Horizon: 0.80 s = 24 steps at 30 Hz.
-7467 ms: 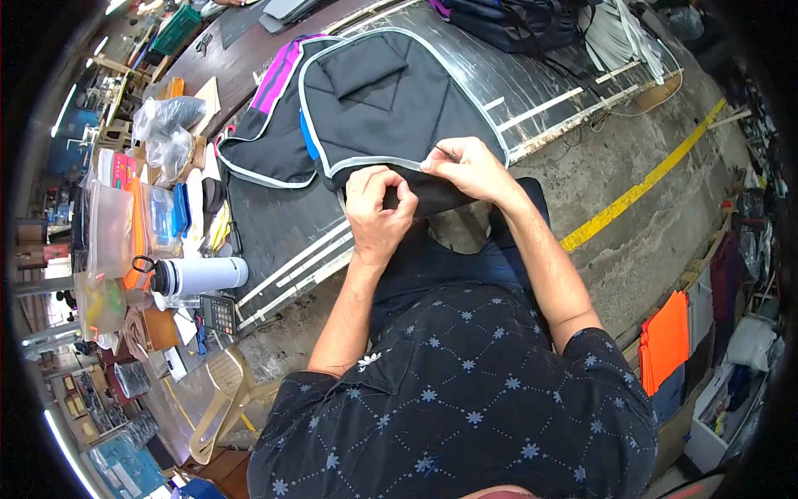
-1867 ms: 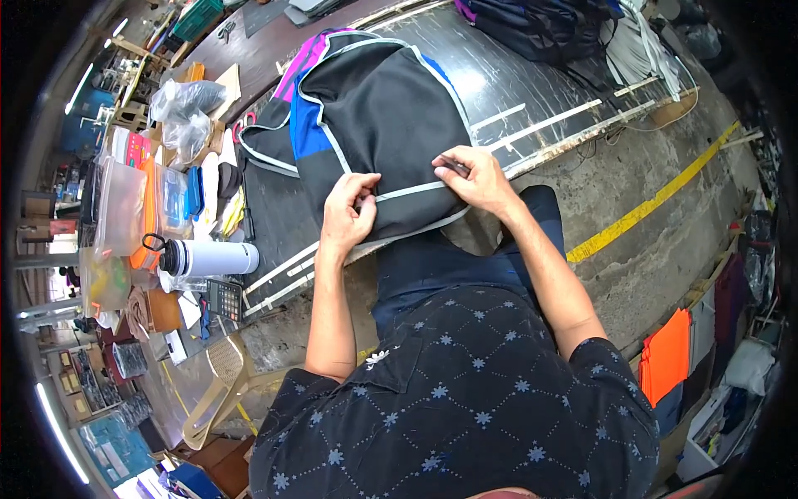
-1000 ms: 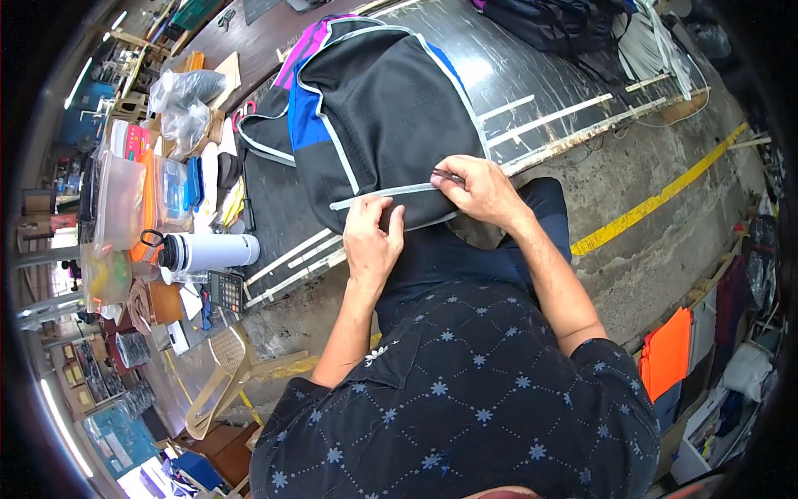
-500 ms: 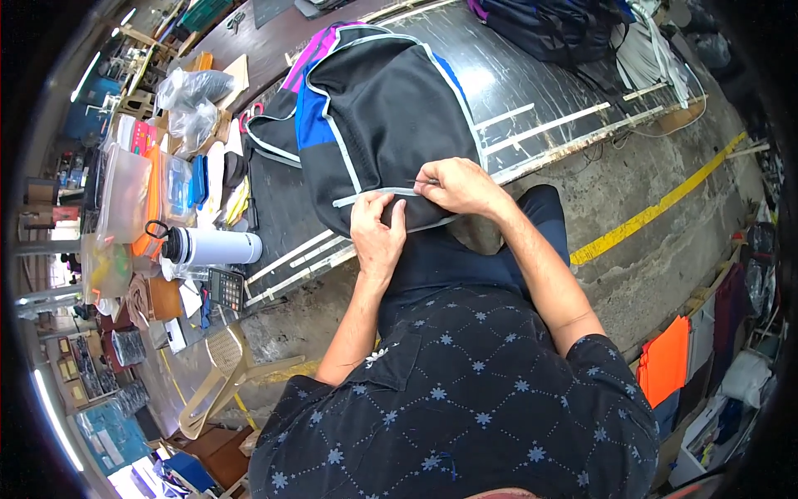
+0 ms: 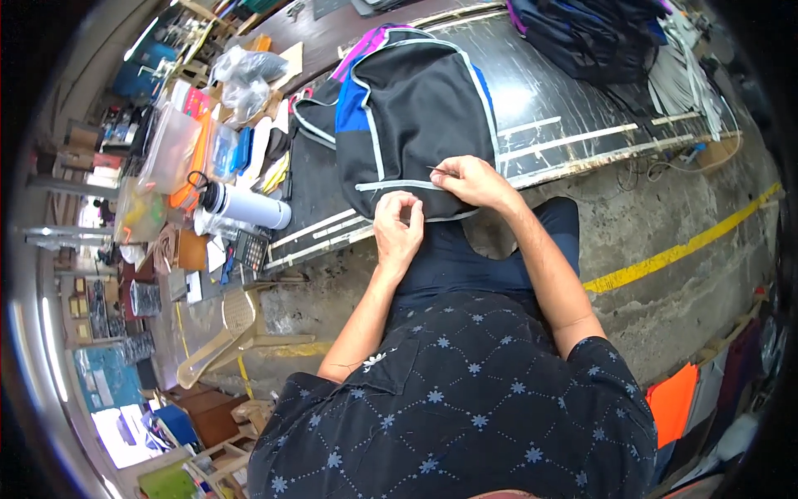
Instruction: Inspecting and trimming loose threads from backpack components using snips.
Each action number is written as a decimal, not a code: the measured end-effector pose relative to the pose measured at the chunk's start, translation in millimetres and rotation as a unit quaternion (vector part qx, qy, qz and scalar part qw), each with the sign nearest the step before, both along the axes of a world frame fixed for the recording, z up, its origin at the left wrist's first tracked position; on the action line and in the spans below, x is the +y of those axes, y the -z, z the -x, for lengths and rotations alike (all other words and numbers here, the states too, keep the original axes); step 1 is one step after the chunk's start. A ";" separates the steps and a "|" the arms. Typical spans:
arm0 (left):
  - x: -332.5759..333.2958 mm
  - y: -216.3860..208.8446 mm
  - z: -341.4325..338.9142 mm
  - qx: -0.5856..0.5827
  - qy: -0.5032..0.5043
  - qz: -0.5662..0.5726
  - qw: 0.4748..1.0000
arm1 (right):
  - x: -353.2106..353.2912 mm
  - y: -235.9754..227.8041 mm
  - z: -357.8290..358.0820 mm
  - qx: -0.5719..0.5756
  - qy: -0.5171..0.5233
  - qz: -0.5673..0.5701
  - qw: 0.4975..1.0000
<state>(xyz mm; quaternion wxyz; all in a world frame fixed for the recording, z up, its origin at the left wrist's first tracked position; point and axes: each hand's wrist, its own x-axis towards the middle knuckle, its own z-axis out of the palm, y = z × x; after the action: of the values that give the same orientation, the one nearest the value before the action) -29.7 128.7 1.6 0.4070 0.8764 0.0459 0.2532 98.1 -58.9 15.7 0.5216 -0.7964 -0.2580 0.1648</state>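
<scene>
A black bag (image 5: 424,116) with blue and purple side panels and light grey edging lies at the table's edge, its lower end toward me. Across that end runs a light grey strip (image 5: 391,185). Just below the strip, my left hand (image 5: 397,231) is closed, thumb and forefinger curled into a pinch; anything between the tips is too small to make out. My right hand (image 5: 475,185) pinches a thin dark pointed tool at the right part of the strip. Its tip points left, and the fingers hide the rest, so its kind cannot be told.
Left on the table (image 5: 532,154) stand a white bottle (image 5: 253,208), a calculator (image 5: 249,249) and clear plastic boxes (image 5: 170,150). Another dark bag (image 5: 590,41) lies at the far right. A beige plastic chair (image 5: 237,320) stands on the floor at left.
The view has shifted, so the scene sits further right. My left hand has drawn slightly down off the strip, its thumb and forefinger now together. The right hand still holds the tool.
</scene>
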 end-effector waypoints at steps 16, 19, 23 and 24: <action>-4.8 23.2 -21.5 -0.022 -0.089 0.041 0.995 | 25.2 5.9 -18.7 0.003 -0.081 0.033 0.996; -5.1 16.6 -18.0 -0.037 -0.078 0.110 0.990 | 22.7 1.4 -17.6 0.041 -0.085 0.037 0.995; 3.6 15.7 -12.3 -0.062 -0.021 0.121 0.990 | 18.4 4.8 -17.1 0.035 -0.078 0.022 0.996; 3.0 14.8 -12.7 -0.056 -0.020 0.156 0.986 | 17.8 4.9 -15.5 0.037 -0.072 0.014 0.997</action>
<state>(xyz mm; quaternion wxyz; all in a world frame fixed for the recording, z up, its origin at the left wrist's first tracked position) -17.0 131.7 -13.2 0.5356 0.7854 0.0792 0.3000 113.6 -41.1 10.8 0.5062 -0.7763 -0.2932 0.2348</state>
